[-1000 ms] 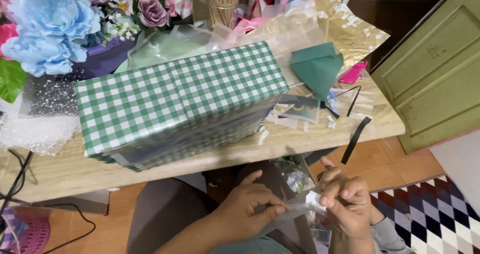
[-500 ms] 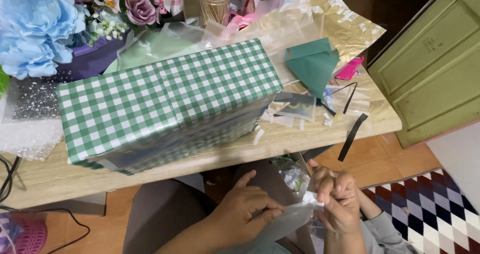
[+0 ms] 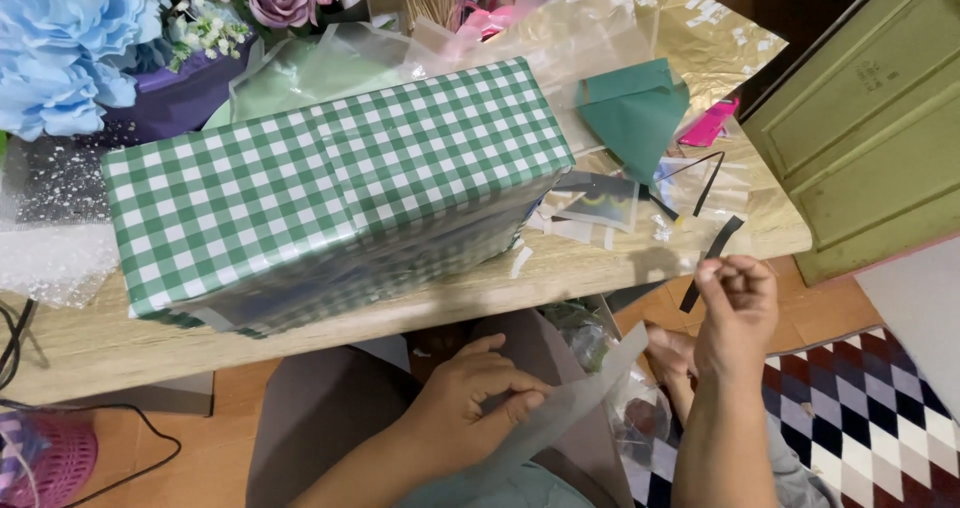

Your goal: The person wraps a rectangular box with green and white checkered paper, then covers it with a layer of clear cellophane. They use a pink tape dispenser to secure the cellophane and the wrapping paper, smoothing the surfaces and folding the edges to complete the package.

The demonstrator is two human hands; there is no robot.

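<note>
One checked box [image 3: 330, 188], two hands, one green paper piece [image 3: 632, 113].
</note>
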